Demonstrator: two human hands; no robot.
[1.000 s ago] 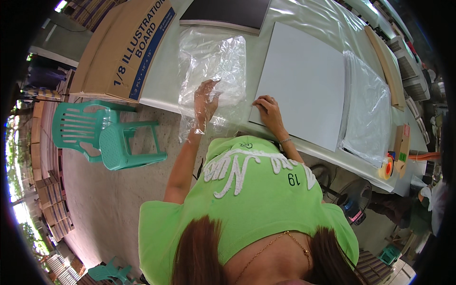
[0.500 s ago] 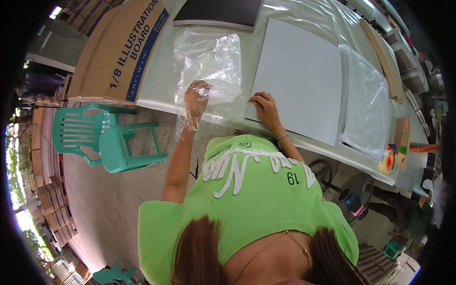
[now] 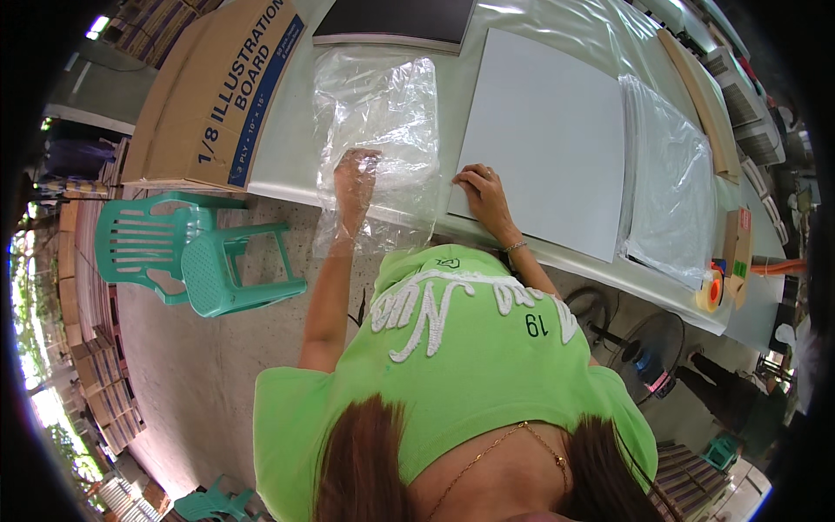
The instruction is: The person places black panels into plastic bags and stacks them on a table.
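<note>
My left hand (image 3: 355, 184) is at the clear plastic bag (image 3: 396, 96), with film lying over the hand and wrist. Its fingers are bent together on the plastic; whether the hand is inside the bag or only beneath a layer, I cannot tell. The bag's near end hangs past the table edge. My right hand (image 3: 484, 198) rests on the large white board (image 3: 548, 139), its curled fingertips at the board's left edge. A stack of clear plastic sleeves (image 3: 670, 183) lies along the board's right side.
A cardboard box (image 3: 204, 104) stands at the table's left, and a dark flat panel (image 3: 396, 22) lies at the far side. Tape rolls (image 3: 709, 291) sit near the right corner. Green plastic chairs (image 3: 222, 274) stand at the left; a fan (image 3: 648, 357) is below the table's right side.
The bag's loose near end has spread and dropped toward me over my left wrist, which has shifted slightly left. My right hand stays at the board's edge.
</note>
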